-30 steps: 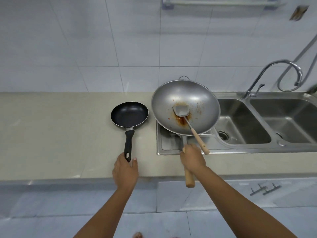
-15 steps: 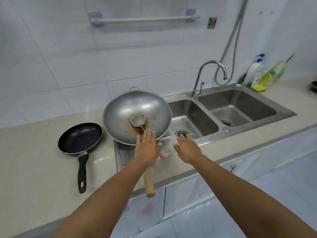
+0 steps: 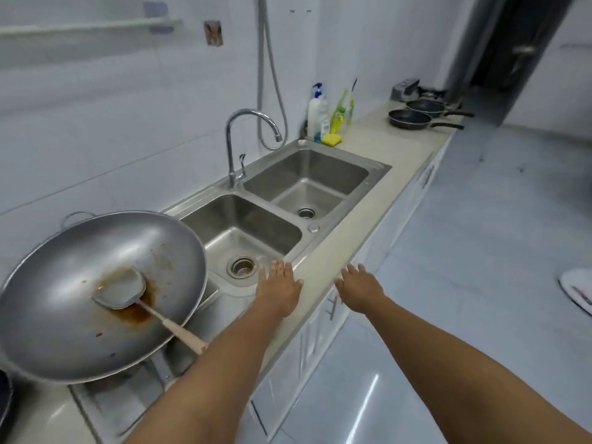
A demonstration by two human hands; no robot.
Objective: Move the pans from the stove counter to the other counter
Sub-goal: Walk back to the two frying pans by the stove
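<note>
left hand [image 3: 282, 291]: bare, fingers spread, palm down over the front lip of the sink [image 3: 379, 173]; grip released, nothing in it.
right hand [image 3: 362, 291]: also flat and spread, out past the worktop [image 3: 374, 203] edge above the floor; grip released, empty.
why hands like this: likely free because the person is between carries, arms out ahead toward the far end.
wok [image 3: 64, 283]: big steel one, sits on the drainboard at left, tilted a bit; probably parked there because its round bottom needs a ledge.
spatula [image 3: 120, 291]: lies inside the wok, blade in brown sauce residue, wooden handle sticking out over the near rim.
black pan edge [image 3: 4, 398]: just a sliver at bottom left, beside the wok; looks set down.
remaining pans [image 3: 410, 120]: two dark frying pans at the far end of the worktop, near the stove [image 3: 405, 89], handles pointing out toward the room, so easy to grab from the aisle.
soap bottles [image 3: 318, 113]: stand at the wall between sink and pans, not in the way.
task state: judged partway, far pans not yet moved.
</note>
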